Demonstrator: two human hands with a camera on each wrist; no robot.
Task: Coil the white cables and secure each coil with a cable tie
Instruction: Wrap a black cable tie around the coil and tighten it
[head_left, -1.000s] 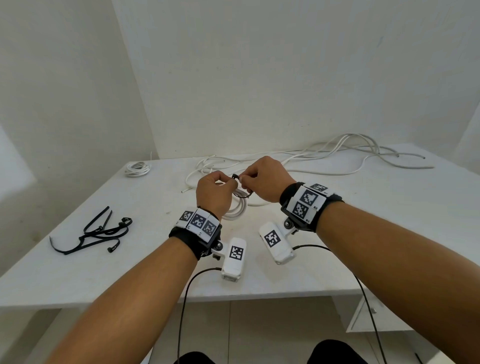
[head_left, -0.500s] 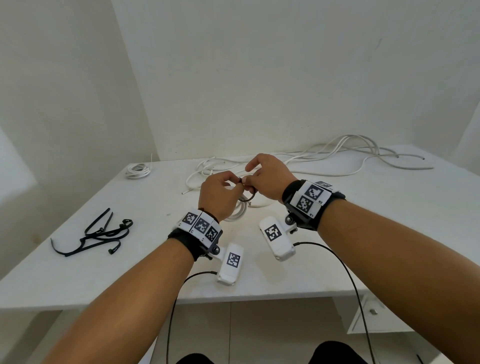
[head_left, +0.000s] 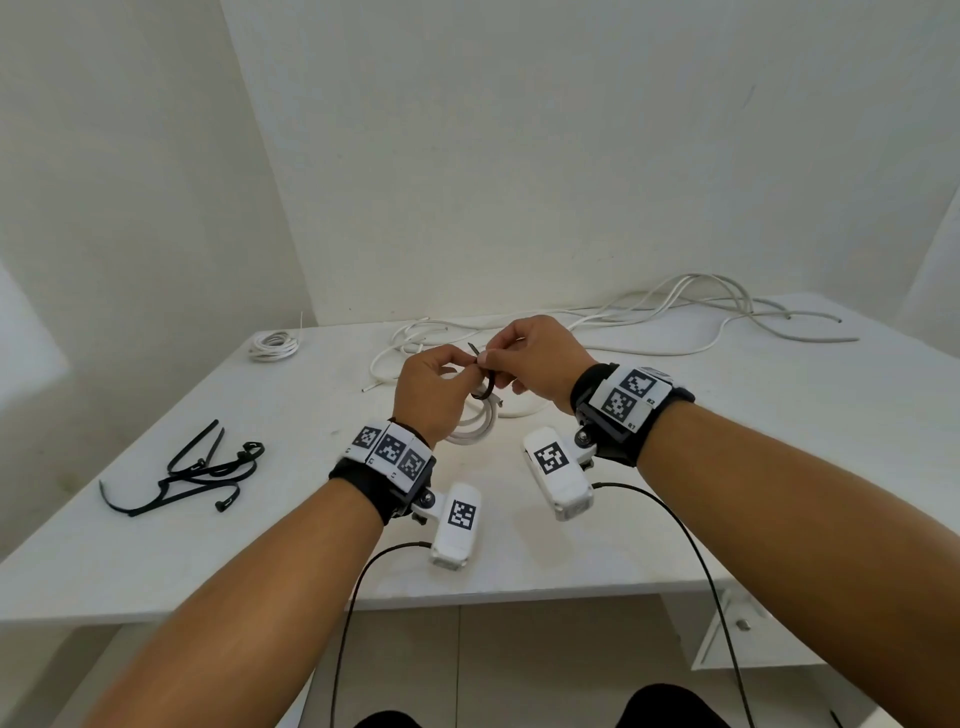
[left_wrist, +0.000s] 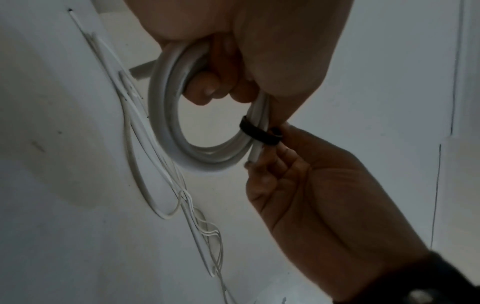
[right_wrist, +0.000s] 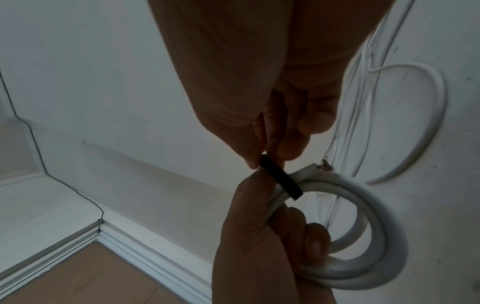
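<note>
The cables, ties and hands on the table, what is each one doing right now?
Left hand: grips the white coil.
Right hand: pinches the black cable tie.
White coil: wound in loops, held up off the table.
Black cable tie: wrapped round the coil's strands.
Small coil: wound, lying on the table's far left.
Loose white cables: uncoiled, sprawled along the back.
Spare black ties: unused, piled on the left.

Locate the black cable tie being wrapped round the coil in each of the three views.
Head: the black cable tie sits centre frame, between the two hands.
Left wrist: right of centre, banding the white coil.
Right wrist: centre, slightly low, crossing the coil's top.
Shared landmark: the white coil the left hand grips.
</note>
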